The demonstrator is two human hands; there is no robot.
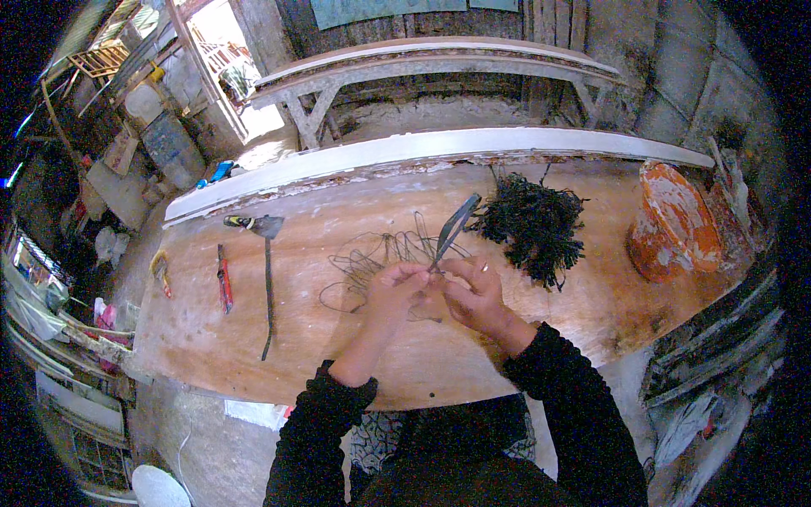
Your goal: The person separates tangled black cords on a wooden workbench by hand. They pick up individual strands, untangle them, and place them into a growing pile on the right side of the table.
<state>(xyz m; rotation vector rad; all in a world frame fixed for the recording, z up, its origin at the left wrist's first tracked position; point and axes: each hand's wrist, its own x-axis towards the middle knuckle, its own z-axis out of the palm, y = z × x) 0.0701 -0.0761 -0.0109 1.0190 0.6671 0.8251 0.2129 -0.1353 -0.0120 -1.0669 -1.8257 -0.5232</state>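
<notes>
Above the middle of the wooden table, both my hands meet around a dark, flat strip (pixel 457 224) bent into a narrow loop that points up and away. My left hand (pixel 397 286) pinches its lower end, and the fingers of my right hand (pixel 476 296) close on it from the other side. Loose loops of thin wire (pixel 359 260) spread over the tabletop behind and left of my hands; whether they join the strip is hidden by my fingers. A shaggy black bundle of cut strips (pixel 532 226) lies just beyond my right hand.
Left on the table (pixel 321 355) lie a putty knife (pixel 266 226), a straight dark strip (pixel 269 296), a red tool (pixel 225 279) and a small yellow-handled tool (pixel 159 269). A plaster-smeared orange bucket (pixel 676 224) is at right. A long white board (pixel 422 152) borders the far edge.
</notes>
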